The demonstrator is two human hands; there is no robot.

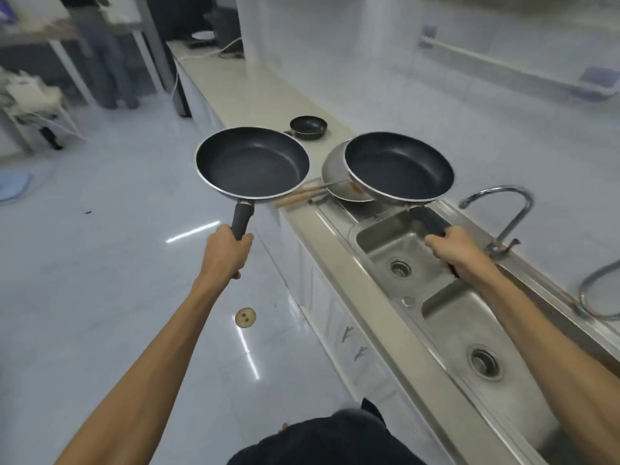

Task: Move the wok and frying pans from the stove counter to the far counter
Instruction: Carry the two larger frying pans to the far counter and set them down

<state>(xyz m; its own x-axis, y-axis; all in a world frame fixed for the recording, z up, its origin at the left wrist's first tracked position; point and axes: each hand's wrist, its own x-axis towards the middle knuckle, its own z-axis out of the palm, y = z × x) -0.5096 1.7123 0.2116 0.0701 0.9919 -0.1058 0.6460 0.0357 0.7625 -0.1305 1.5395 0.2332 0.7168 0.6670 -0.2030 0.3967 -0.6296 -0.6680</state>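
Observation:
My left hand (226, 251) grips the black handle of a dark non-stick frying pan (251, 162), held in the air over the floor beside the counter. My right hand (456, 251) grips the handle of a second dark frying pan (399, 166), held above the sink's far end. Under that pan a steel wok (335, 172) with a wooden handle rests on the beige counter (241, 85). A small black pan (308, 126) sits further along the counter.
A double steel sink (446, 317) with a curved tap (503, 209) runs along the counter on the right. A person stands at the far left by a table. A white cable lies on the counter's far end. A round floor drain (245, 317) is below.

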